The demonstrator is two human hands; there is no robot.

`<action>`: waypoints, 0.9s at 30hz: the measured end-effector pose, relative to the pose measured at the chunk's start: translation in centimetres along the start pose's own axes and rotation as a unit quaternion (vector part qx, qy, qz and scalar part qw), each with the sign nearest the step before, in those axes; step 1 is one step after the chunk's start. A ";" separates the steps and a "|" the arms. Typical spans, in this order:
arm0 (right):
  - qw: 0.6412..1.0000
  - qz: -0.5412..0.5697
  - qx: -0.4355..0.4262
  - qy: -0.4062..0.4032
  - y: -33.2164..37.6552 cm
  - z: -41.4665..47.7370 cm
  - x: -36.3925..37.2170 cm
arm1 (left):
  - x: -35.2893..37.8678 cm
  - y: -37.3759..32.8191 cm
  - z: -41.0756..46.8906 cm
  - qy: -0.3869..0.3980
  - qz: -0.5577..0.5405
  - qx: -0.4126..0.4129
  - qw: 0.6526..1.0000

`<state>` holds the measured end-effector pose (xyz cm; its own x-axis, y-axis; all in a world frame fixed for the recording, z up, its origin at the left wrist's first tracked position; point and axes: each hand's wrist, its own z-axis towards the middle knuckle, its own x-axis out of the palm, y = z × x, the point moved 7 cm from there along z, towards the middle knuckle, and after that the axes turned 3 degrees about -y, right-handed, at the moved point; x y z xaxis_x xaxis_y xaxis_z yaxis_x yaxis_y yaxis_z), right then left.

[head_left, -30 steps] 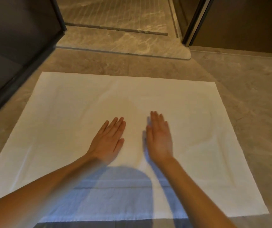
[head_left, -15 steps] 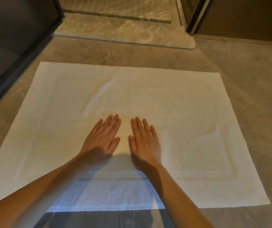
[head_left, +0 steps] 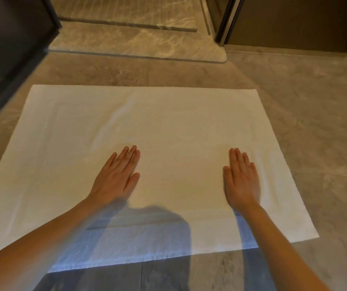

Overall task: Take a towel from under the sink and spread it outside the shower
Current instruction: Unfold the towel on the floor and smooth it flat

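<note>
Here the white towel (head_left: 168, 127) lies flat on the floor (head_left: 315, 101). The left hand (head_left: 117, 177) and right hand (head_left: 241, 181) press down on it, palms flat, gripping nothing.

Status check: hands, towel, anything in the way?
Left hand and right hand open, palms flat on towel. Towel spread flat on floor before shower threshold. Nothing on or around it.

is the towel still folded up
No, the towel lies spread flat on the floor with both hands open on it.
</note>
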<state>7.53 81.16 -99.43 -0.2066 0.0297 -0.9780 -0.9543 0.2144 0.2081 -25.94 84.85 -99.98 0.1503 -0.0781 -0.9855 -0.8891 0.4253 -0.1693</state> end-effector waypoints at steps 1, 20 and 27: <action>1.000 0.000 0.013 -0.001 -1.1 -0.2 -0.4 | 0.0 0.0 0.1 0.001 0.006 0.003 1.000; 0.996 0.052 -0.075 0.000 7.9 -4.1 0.6 | -1.2 -13.3 1.6 -0.012 -0.018 0.152 0.988; 0.999 0.026 -0.021 -0.005 -0.4 -2.9 0.5 | 2.4 -15.3 4.1 0.004 0.000 0.205 0.979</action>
<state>7.17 78.23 -99.91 -0.2538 0.0492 -0.9660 -0.9507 0.1716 0.2585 -10.25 81.84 -99.74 0.1456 -0.0837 -0.9858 -0.6409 0.7511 -0.1584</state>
